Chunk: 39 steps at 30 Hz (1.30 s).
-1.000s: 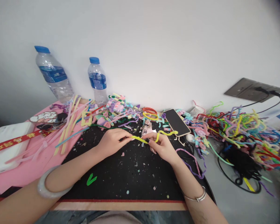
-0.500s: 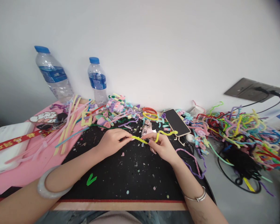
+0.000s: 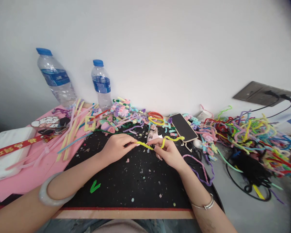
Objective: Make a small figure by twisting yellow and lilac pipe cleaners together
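Note:
Between my two hands a yellow pipe cleaner [image 3: 145,145] is stretched above the black mat [image 3: 116,181]. My left hand [image 3: 117,146] pinches its left end between thumb and fingertips. Farther along, my right hand [image 3: 168,151] is closed on the same pipe cleaner, whose wavy free end runs out to the right past the fingers. Just behind my right hand lies a small pinkish object [image 3: 152,132], partly covered by the fingers. A bent green piece [image 3: 95,186] rests on the mat at the lower left.
Along the wall are two water bottles [image 3: 101,84], heaped pipe cleaner pieces [image 3: 121,113] and a phone [image 3: 183,127]. A tangled pile of pipe cleaners [image 3: 252,132] covers the right side, beside black cords [image 3: 252,168]. Pink sheets [image 3: 38,165] and a white box [image 3: 7,161] lie left.

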Available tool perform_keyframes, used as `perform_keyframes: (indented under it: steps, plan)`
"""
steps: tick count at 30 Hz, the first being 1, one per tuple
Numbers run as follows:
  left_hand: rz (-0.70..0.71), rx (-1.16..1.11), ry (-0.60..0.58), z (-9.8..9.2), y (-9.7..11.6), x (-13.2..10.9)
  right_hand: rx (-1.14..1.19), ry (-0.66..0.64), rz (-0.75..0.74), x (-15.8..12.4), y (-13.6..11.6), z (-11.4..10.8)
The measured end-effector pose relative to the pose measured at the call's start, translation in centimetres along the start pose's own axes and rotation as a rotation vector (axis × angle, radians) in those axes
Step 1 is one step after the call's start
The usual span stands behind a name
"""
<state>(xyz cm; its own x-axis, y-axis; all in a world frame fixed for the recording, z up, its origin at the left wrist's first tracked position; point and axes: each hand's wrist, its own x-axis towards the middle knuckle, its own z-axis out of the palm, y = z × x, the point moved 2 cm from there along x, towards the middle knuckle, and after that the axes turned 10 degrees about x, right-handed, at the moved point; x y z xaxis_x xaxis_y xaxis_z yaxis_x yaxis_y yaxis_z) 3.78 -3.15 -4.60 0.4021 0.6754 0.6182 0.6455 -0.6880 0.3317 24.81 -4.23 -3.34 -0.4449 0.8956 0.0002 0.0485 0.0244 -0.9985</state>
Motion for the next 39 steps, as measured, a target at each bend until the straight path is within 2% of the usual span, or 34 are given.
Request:
perform_keyframes:
  steps: [39]
  plan:
    - [-0.020, -0.014, -0.009, 0.00, 0.03, 0.01, 0.003, 0.002, 0.008, 0.00, -0.04, 0.06]
